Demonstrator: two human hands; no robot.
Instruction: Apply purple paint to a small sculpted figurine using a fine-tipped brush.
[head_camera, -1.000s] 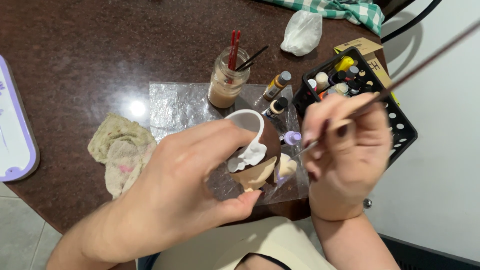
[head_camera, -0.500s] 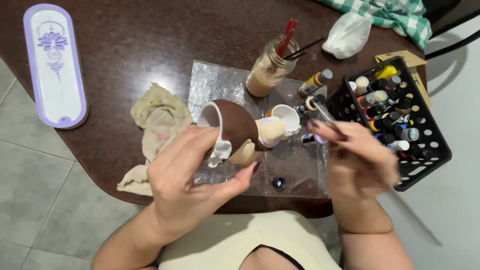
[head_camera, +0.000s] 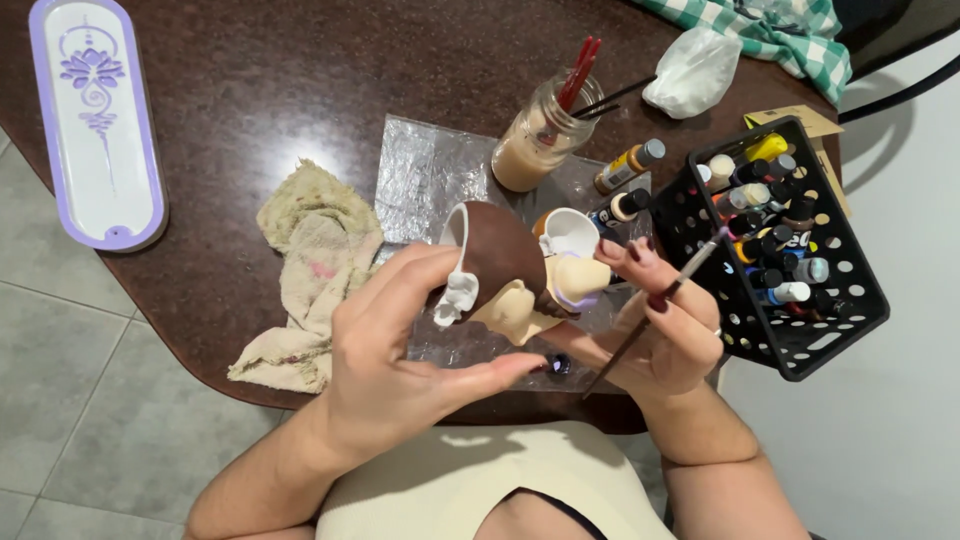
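**Painted figurine held over the foil, brush in the other hand**

As I look down through the head camera, my left hand (head_camera: 400, 370) is curled about a small ceramic figurine (head_camera: 505, 275), thumb underneath and fingers over its near side, holding it clear of the table. The figurine has a brown rounded part, a white rim and beige parts below, and it hangs above the sheet of foil (head_camera: 425, 175). My right hand (head_camera: 665, 335) is loosely closed, pinching a thin paintbrush (head_camera: 660, 300) that runs slantwise, its tip up toward the black basket (head_camera: 845, 300); its fingertips lie just beside the figurine's beige end. Whether they touch it I cannot tell. The basket, at the table's right edge, is packed with small paint bottles. Behind the foil stands a glass jar (head_camera: 540, 140) of cloudy beige water holding red-handled brushes. A stained rag (head_camera: 310, 260) lies left of the foil, and a long white-and-lilac tray (head_camera: 95, 125) rests at far left.
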